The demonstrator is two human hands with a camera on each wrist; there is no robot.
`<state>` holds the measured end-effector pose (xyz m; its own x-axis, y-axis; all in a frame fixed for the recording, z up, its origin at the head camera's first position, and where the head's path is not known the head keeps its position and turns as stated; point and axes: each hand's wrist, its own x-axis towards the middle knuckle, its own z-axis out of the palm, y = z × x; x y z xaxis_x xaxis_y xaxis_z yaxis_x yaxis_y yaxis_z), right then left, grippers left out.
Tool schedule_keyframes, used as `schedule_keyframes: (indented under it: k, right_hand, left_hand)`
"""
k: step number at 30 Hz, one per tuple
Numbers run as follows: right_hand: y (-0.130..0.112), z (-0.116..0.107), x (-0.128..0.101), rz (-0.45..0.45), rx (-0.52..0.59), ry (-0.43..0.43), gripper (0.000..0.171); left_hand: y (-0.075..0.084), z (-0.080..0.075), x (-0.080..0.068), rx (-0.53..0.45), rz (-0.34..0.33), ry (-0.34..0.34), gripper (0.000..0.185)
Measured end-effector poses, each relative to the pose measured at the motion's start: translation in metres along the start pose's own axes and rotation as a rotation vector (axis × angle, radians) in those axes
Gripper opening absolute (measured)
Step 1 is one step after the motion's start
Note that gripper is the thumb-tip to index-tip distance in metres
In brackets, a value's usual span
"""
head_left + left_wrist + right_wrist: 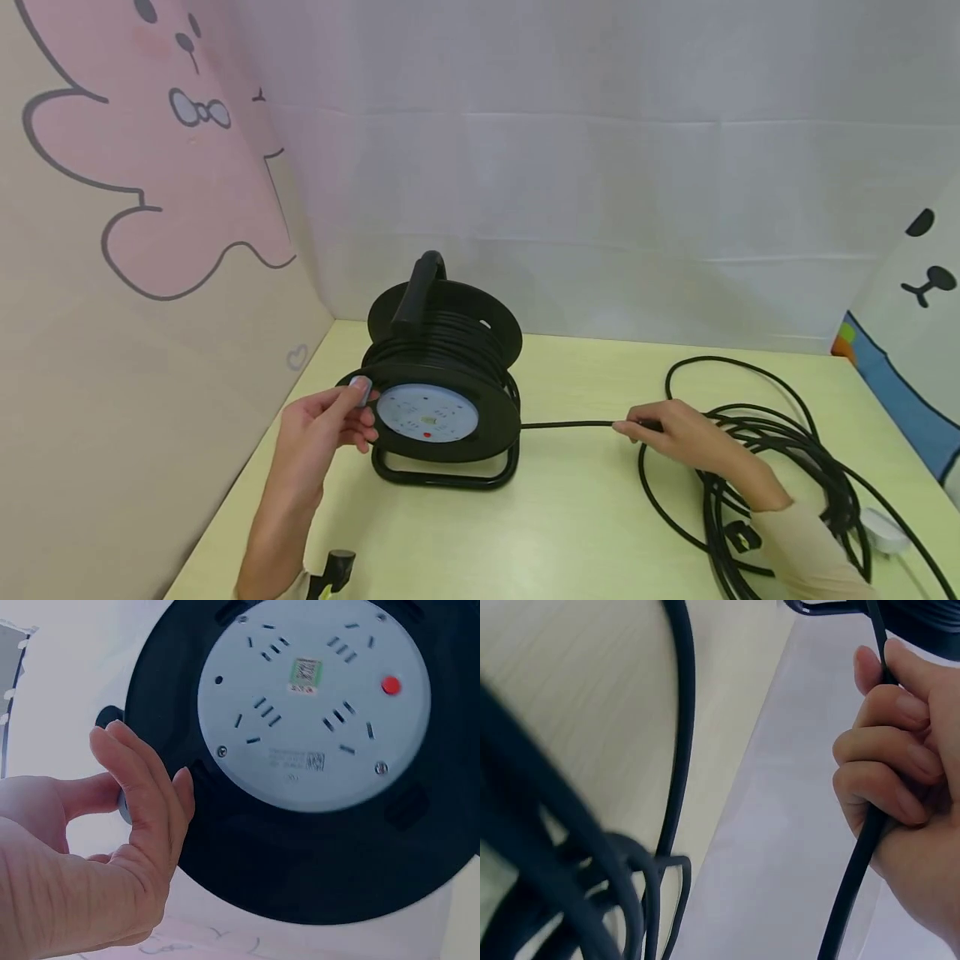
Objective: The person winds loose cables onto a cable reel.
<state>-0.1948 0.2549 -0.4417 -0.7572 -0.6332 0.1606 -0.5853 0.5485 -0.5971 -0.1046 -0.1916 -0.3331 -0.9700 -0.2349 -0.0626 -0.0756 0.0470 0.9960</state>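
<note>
A black cable reel with a carry handle stands upright on the pale yellow table, its white socket face towards me. My left hand pinches a small knob on the rim of the front flange; in the left wrist view the thumb and fingers close on that knob beside the socket face. My right hand grips the black cable, which runs taut from the reel. The right wrist view shows its fingers curled round the cable.
Loose loops of cable lie in a pile at the right, with a black plug and a white plug among them. A cartoon-printed panel walls the left side and a white sheet the back.
</note>
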Motion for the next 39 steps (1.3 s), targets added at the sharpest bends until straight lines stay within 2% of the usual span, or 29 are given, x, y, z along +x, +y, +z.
schedule_keyframes:
  k: [8, 20, 25, 31, 39]
  right_hand:
    - [-0.002, 0.011, 0.011, 0.0, 0.048, -0.051, 0.023]
    - [-0.009, 0.02, 0.02, -0.011, 0.074, -0.084, 0.022]
    - [-0.016, 0.022, 0.026, -0.021, 0.043, -0.062, 0.022]
    - [-0.026, 0.02, 0.028, -0.024, -0.053, 0.027, 0.018]
    - [-0.03, 0.015, 0.028, 0.009, -0.094, 0.034, 0.016]
  left_hand:
    - [0.01, 0.02, -0.004, 0.025, 0.05, -0.008, 0.034]
    - [0.012, 0.051, -0.013, 0.038, 0.151, -0.109, 0.029]
    - [0.008, 0.063, -0.016, 0.023, 0.16, -0.166, 0.031]
    - [0.003, 0.073, -0.017, 0.006, 0.165, -0.225, 0.031]
    - [0.002, 0.08, -0.02, 0.042, 0.196, -0.248, 0.035]
